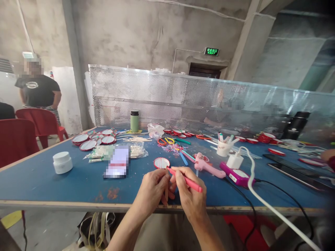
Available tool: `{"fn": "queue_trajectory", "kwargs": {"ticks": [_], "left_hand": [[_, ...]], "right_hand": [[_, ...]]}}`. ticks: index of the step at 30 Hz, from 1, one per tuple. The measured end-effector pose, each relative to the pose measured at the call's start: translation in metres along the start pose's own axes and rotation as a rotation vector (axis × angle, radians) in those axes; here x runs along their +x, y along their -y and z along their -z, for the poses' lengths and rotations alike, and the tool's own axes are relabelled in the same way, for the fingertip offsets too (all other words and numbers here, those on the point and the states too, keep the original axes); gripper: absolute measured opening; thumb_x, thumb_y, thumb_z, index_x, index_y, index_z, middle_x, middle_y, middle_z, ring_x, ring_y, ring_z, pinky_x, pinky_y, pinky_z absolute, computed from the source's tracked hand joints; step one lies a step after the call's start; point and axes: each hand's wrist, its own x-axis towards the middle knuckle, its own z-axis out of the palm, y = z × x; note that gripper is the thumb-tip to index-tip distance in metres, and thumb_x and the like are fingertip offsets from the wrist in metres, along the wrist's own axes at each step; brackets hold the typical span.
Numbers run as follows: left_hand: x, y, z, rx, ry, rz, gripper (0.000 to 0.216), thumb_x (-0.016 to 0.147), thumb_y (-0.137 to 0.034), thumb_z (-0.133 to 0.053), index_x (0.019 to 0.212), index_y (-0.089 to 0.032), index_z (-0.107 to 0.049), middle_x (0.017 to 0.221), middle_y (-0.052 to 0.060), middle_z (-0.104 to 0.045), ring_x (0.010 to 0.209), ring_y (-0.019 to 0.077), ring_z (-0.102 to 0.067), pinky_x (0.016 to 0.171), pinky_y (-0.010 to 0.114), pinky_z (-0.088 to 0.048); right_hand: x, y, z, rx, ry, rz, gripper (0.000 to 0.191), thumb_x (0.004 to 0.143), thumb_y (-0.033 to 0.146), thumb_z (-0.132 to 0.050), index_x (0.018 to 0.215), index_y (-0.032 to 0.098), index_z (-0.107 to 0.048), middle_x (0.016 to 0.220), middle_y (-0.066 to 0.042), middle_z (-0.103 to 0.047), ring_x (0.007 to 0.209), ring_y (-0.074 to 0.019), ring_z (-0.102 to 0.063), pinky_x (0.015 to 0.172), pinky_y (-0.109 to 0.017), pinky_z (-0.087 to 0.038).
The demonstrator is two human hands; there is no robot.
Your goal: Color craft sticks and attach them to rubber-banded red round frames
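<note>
My left hand (151,190) is closed on a thin wooden stick (166,191), which stands upright near the table's front edge. In my right hand (193,195) is a pink-red marker pen (193,184), gripped as for writing, its tip at the upper end of the stick. Just beyond my fingers is a white disc with a red rim (161,162); whether it is joined to the stick I cannot tell. A pink glue gun (209,166) lies to the right of my hands, near a blue pen (183,159).
On the blue table (83,188) are a white jar (62,162), a blurred phone (117,162), bagged sticks (138,150), red-rimmed discs (89,144), and a pen cup (223,148). A white cable (252,174) crosses from a purple power strip (235,174). A person (39,89) stands far left.
</note>
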Motion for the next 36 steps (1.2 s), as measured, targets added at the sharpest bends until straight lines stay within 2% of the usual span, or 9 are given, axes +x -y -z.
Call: {"fn": "queue_trajectory", "kwargs": {"ticks": [5, 10, 22, 30, 36], "left_hand": [[0.0010, -0.0014, 0.0000, 0.015, 0.000, 0.004, 0.035, 0.095, -0.042, -0.047, 0.069, -0.019, -0.055, 0.051, -0.001, -0.063, 0.040, 0.0116, -0.058, 0.040, 0.018, -0.039], [0.0021, 0.0023, -0.0003, -0.023, 0.003, 0.006, 0.033, 0.095, -0.041, -0.048, 0.071, -0.019, -0.056, 0.051, -0.003, -0.063, 0.040, 0.0117, -0.058, 0.044, 0.019, -0.043], [0.0018, 0.0021, 0.0005, -0.006, 0.011, 0.008, 0.035, 0.094, -0.043, -0.048, 0.071, -0.018, -0.057, 0.055, 0.000, -0.066, 0.037, 0.0103, -0.057, 0.038, 0.016, -0.039], [0.0006, 0.0011, 0.0005, -0.010, 0.000, 0.005, 0.035, 0.095, -0.042, -0.048, 0.069, -0.020, -0.055, 0.047, -0.003, -0.060, 0.043, 0.0133, -0.062, 0.045, 0.018, -0.045], [0.0013, 0.0008, 0.0005, 0.019, 0.009, 0.001, 0.035, 0.094, -0.043, -0.047, 0.070, -0.019, -0.055, 0.055, 0.000, -0.065, 0.038, 0.0103, -0.057, 0.039, 0.017, -0.040]], "right_hand": [[0.0004, 0.0000, 0.0006, -0.012, -0.010, -0.008, 0.024, 0.100, 0.028, -0.049, 0.087, 0.019, -0.067, 0.065, 0.003, -0.065, 0.052, -0.0102, -0.062, 0.056, -0.020, -0.050], [-0.0006, -0.0007, 0.0003, -0.014, -0.053, -0.032, 0.025, 0.100, 0.029, -0.048, 0.085, 0.019, -0.065, 0.064, 0.003, -0.065, 0.050, -0.0102, -0.061, 0.053, -0.020, -0.050], [0.0006, -0.0022, -0.0008, -0.017, -0.014, 0.005, 0.025, 0.100, 0.028, -0.048, 0.086, 0.019, -0.067, 0.063, 0.003, -0.065, 0.051, -0.0107, -0.061, 0.055, -0.020, -0.050], [0.0008, -0.0022, -0.0009, -0.014, -0.027, -0.015, 0.026, 0.100, 0.029, -0.048, 0.085, 0.018, -0.066, 0.063, 0.002, -0.064, 0.049, -0.0101, -0.059, 0.051, -0.020, -0.049], [0.0010, 0.0001, -0.0001, -0.025, -0.011, 0.004, 0.025, 0.099, 0.027, -0.048, 0.085, 0.018, -0.067, 0.062, 0.003, -0.064, 0.049, -0.0099, -0.060, 0.053, -0.020, -0.049]]}}
